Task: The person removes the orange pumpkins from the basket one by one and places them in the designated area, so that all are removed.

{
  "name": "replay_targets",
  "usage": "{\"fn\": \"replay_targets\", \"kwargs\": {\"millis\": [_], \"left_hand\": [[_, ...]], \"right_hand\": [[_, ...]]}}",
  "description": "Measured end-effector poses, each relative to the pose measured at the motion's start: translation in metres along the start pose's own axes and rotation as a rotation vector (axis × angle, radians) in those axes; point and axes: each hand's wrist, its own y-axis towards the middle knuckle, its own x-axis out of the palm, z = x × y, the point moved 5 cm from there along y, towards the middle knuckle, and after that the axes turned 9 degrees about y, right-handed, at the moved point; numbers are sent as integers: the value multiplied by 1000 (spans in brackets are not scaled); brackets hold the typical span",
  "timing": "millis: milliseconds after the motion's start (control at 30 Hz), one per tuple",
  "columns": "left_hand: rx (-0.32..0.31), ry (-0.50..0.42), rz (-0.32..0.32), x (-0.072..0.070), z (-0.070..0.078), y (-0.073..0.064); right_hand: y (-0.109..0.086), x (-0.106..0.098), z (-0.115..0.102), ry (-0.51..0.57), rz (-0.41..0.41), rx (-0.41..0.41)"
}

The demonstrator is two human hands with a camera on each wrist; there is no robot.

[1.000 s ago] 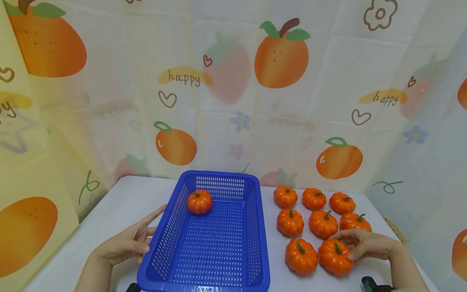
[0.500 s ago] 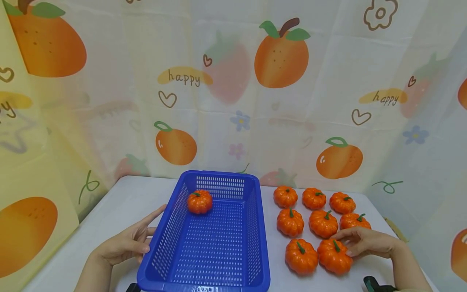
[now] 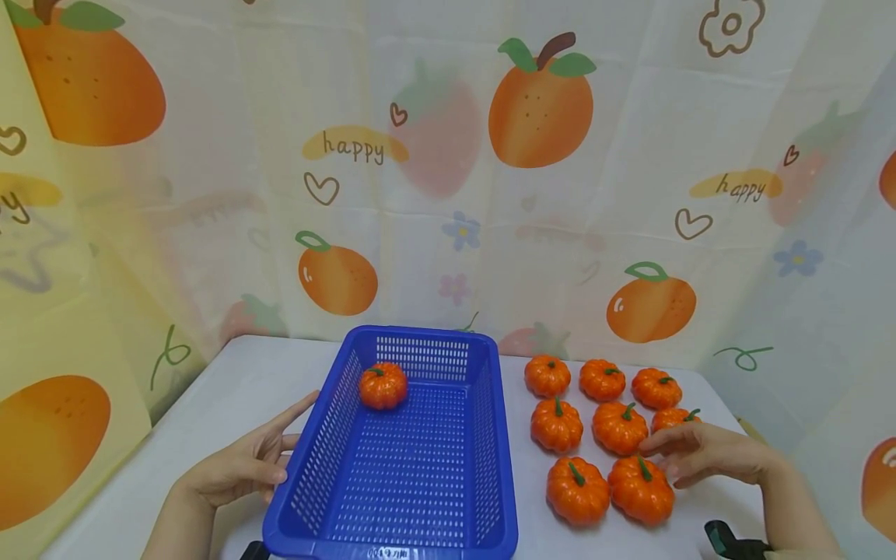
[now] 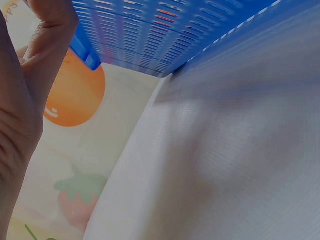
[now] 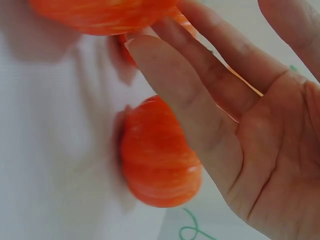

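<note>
A blue plastic basket [image 3: 420,482] with slotted walls stands on the table, one small orange pumpkin [image 3: 383,386] in its far left part. My left hand [image 3: 241,464] rests at the basket's left side, index finger stretched along the wall and thumb at the rim. On the right, several orange pumpkins with green stems are set out in rows. My right hand [image 3: 710,453] is just behind and right of the nearest right pumpkin [image 3: 642,491], fingers loosely bent with nothing between them. The right wrist view shows its extended fingers beside another pumpkin [image 5: 160,155].
The white table [image 3: 280,358] ends at a fruit-printed curtain [image 3: 448,233]. Left of the front right pumpkin sits another pumpkin [image 3: 578,491], close to the basket's right wall. A dark object [image 3: 731,540] shows by the right wrist.
My right hand has drawn up and right, off the nearest right pumpkin, which has shifted slightly left against its neighbour. My left hand and the basket stay put.
</note>
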Motion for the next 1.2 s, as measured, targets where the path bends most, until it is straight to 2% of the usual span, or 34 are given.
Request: {"fn": "replay_targets", "kwargs": {"millis": [167, 300, 567, 667, 767, 900, 1000, 1200], "left_hand": [[-1, 4, 10, 0, 0, 0], [0, 14, 13, 0, 1, 0], [6, 12, 36, 2, 2, 1], [7, 12, 24, 2, 2, 1], [8, 11, -6, 2, 0, 0], [1, 7, -34, 1, -3, -2], [0, 9, -30, 0, -4, -2], [-5, 17, -14, -1, -1, 0]], "right_hand": [[0, -4, -17, -59, 25, -9], [4, -4, -40, -106, 52, -33], [29, 15, -103, -251, 92, -137], [42, 24, -132, -300, 116, -182], [56, 36, -161, -301, 151, -233], [79, 53, -198, -268, 184, -343], [100, 65, -222, -245, 220, -407], [150, 98, -252, -146, 233, -484]]}}
